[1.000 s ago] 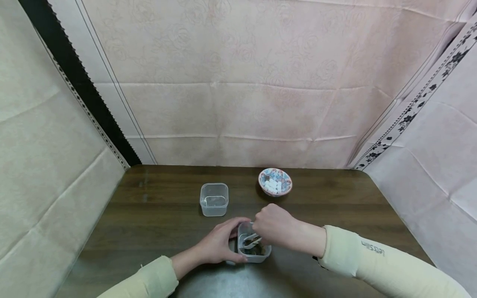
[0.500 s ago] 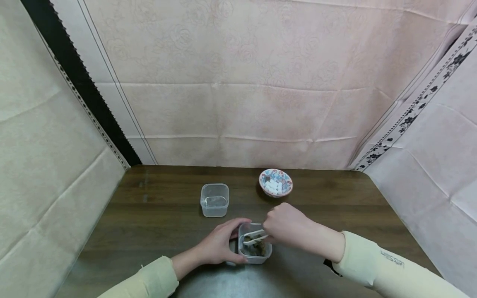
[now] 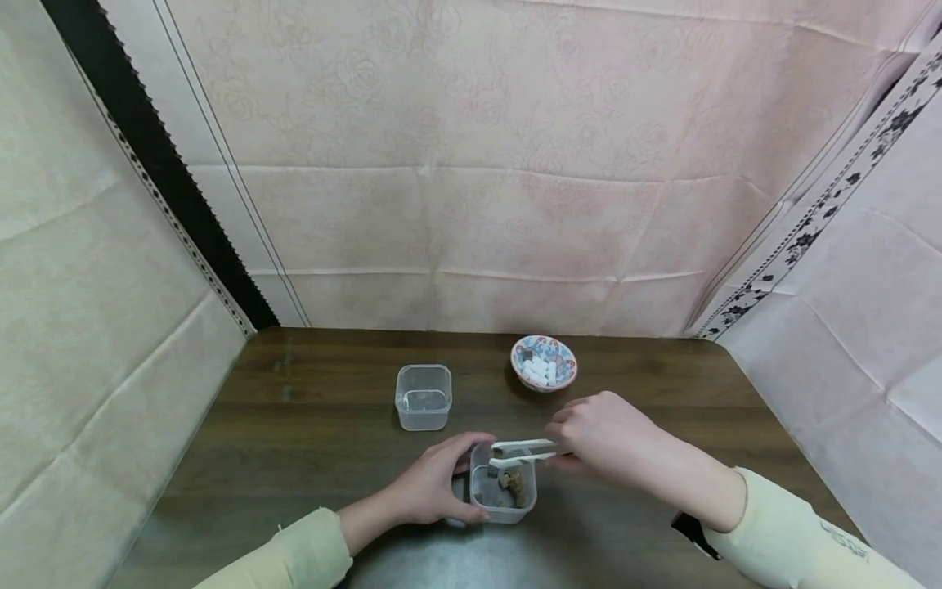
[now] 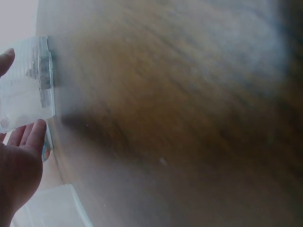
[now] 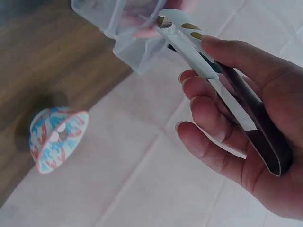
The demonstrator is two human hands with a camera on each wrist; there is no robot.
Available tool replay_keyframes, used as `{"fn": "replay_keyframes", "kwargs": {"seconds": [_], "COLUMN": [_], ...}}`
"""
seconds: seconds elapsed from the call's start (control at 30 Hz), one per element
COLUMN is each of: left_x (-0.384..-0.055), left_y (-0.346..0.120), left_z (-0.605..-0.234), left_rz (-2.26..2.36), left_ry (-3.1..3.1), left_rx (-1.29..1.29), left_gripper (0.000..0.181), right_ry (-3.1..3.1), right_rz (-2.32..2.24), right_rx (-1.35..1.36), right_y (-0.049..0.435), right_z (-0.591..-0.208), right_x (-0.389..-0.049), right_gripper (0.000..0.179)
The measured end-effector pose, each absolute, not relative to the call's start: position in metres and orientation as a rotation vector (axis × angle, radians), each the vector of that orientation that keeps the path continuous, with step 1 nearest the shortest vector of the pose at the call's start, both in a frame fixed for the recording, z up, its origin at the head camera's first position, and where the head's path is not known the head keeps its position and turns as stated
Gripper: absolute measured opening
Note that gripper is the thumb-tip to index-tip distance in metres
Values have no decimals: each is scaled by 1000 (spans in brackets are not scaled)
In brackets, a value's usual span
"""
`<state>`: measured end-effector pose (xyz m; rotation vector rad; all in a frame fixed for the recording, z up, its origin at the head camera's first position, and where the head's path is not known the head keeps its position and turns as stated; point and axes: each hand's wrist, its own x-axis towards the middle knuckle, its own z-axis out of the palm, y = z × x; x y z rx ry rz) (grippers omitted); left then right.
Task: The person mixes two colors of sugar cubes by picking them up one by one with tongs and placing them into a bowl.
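My left hand [image 3: 423, 487] grips a clear plastic container [image 3: 503, 516], thumb at the near side and fingers at the far side. Brown chunks [image 3: 513, 484] lie inside it. In my right hand [image 3: 614, 438] is a pair of tongs [image 3: 524, 444], pinched between thumb and fingers with the white tips over the container's far part. The right wrist view shows a small brown piece [image 5: 164, 21] between those tips. In the left wrist view, the left fingers [image 4: 35, 137] touch the container's wall, and the dark contents show through it.
A second clear plastic container [image 3: 423, 417] stands behind and to the left. Farther back on the right sits a patterned bowl [image 3: 542, 386] holding white pieces [image 3: 540, 370]. The wooden table [image 3: 316, 442] ends at a light cloth backdrop [image 3: 471, 204].
My right hand has moved right, lifting the tongs from the contents toward the container's far rim, a brown piece now between the tips. My left hand has stayed on the container.
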<state>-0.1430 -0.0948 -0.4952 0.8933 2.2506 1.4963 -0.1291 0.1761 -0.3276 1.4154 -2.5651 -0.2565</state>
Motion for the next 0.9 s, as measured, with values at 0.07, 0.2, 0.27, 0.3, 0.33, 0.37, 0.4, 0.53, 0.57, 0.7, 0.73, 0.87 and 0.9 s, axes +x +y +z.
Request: {"fn": "replay_keyframes", "kwargs": {"seconds": [0.07, 0.2, 0.27, 0.3, 0.33, 0.37, 0.4, 0.53, 0.57, 0.7, 0.73, 0.87, 0.9], "left_x": [-143, -143, -143, -143, -143, -143, -143, -142, -142, -141, -141, -142, -142], "left_y": [-95, -96, -96, -96, -95, -95, -95, -95, -95, -95, -95, -95, -95], "left_z": [-495, -494, -495, -495, -496, -496, -496, -497, -497, -496, -496, -496, -497], "left_rz": [1494, 1495, 1494, 1492, 1491, 1490, 1492, 1513, 1519, 1524, 1522, 1507, 1505], "left_ry": [2248, 2246, 2250, 2256, 2257, 2258, 2258, 2239, 2235, 2228, 2230, 2241, 2241], "left_rx": [887, 888, 895, 903, 908, 909, 911, 914, 913, 909, 911, 930, 933], "left_gripper": [91, 90, 91, 91, 91, 92, 92, 93, 93, 93, 93, 93, 93], "right_ry": [-2538, -2491, -2488, -2493, -2499, -2509, -2521, -2563, -2569, -2600, -2611, -2655, -2664], "right_rz": [-228, -169, -138, -127, -119, -116, -112, -96, -93, -79, -76, -82, -85], "right_rx": [1408, 1396, 1381, 1370, 1357, 1345, 1334, 1298, 1288, 1229, 1210, 1148, 1134], "right_y": [180, 188, 192, 193, 195, 196, 197, 201, 202, 209, 211, 218, 220], "right_z": [-323, -317, -314, -312, -310, -309, -308, -303, -302, -302, -303, -305, -306], "right_x": [-129, -132, -134, -136, -137, -138, -140, -150, -153, -169, -173, -190, -194], "right_gripper": [30, 28, 27, 28, 30, 31, 31, 26, 26, 37, 40, 38, 37]}}
